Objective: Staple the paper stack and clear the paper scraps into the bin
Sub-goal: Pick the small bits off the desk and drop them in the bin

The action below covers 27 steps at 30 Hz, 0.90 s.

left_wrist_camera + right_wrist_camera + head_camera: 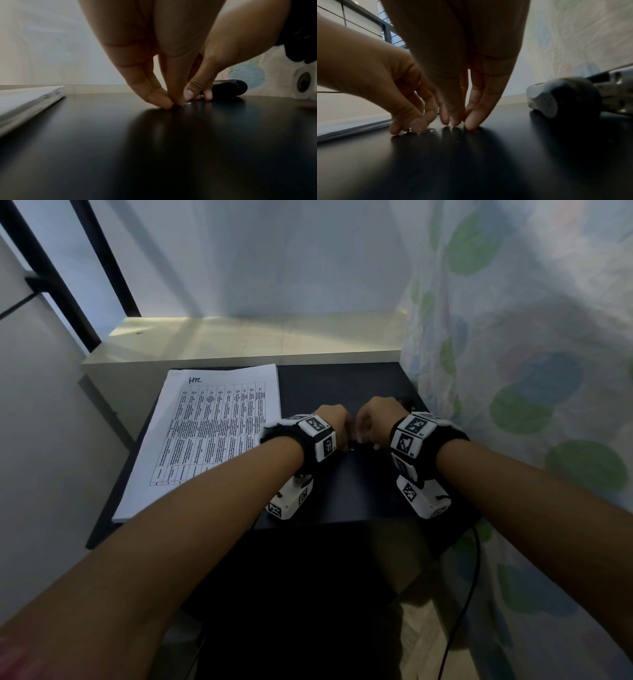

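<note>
The white printed paper stack (212, 433) lies on the left half of the black table (349, 498); its edge shows in the left wrist view (29, 98). Both hands meet fingertips-down at the table's middle. My left hand (171, 104) pinches thumb and fingers together on small shiny bits (423, 129) lying on the tabletop. Just to its right, my right hand (458, 122) presses straight fingertips on the table. A black stapler (226, 88) lies behind the right hand, near the curtain. No bin is in view.
A pale ledge (239, 347) runs along the table's far edge. A flower-print curtain (531, 371) hangs close on the right. A black cable (469, 577) drops past the table's front right corner. A white wall panel stands to the left.
</note>
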Available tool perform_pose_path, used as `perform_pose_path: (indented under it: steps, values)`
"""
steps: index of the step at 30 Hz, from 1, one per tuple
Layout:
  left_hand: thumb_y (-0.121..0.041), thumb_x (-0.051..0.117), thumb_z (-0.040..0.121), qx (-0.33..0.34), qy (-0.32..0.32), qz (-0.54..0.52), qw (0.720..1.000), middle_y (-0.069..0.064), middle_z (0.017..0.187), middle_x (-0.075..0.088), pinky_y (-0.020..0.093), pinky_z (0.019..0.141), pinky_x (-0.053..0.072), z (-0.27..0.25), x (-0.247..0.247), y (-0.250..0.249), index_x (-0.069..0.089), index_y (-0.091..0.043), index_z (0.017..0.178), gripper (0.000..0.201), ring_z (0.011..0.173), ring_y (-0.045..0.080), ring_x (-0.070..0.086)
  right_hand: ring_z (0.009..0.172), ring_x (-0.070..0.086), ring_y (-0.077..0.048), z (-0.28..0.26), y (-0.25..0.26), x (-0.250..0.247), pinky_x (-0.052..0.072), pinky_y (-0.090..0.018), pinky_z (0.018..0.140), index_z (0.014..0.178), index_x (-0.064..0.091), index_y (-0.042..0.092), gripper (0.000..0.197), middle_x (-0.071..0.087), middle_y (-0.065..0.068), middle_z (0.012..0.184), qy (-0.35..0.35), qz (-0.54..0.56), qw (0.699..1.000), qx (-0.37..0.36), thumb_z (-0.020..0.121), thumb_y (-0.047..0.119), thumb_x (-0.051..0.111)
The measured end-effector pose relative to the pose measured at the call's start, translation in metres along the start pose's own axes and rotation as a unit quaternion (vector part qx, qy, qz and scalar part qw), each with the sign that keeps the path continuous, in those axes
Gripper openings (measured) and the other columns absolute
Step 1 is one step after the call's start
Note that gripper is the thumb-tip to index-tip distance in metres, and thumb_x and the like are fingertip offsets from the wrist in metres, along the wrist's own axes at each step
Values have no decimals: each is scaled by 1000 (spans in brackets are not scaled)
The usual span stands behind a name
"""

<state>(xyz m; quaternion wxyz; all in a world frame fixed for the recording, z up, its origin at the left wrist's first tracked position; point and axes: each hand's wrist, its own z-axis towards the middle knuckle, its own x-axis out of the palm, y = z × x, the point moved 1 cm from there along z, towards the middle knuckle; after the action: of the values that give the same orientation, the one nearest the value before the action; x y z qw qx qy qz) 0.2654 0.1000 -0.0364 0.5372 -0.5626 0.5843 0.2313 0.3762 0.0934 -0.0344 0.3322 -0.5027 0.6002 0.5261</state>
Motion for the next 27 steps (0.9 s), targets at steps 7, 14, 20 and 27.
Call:
perform_pose_path:
  steps: [7,14,20,27]
  values:
    - [-11,67,82,-14,-1,9,1000,16,114,69,31,82,52,1,0,-1,69,-5,106,25,103,31,67,57,62,-18,4,-8,0,53,-20,60,99,74,6,18,73,-13,102,23,59,998,22,81,9,70]
    - [-15,54,92,-36,-8,53,998,20,131,56,35,95,46,-2,7,-10,54,1,125,36,118,35,57,72,69,-30,-3,-2,3,48,-20,54,96,72,1,15,72,-16,105,20,2,1000,6,85,9,65]
    - [-16,67,83,-33,-22,43,998,15,121,65,33,88,50,-6,-4,2,66,-6,116,35,110,31,63,88,72,-29,-9,-3,5,51,-19,61,99,74,5,18,74,-11,105,19,8,1000,-12,88,8,60]
    - [-17,72,78,15,3,44,999,10,116,69,33,94,52,-8,-6,10,68,-10,112,34,108,26,65,61,64,-20,-9,-7,2,49,-17,59,107,71,10,28,68,0,82,34,36,999,8,79,14,73]
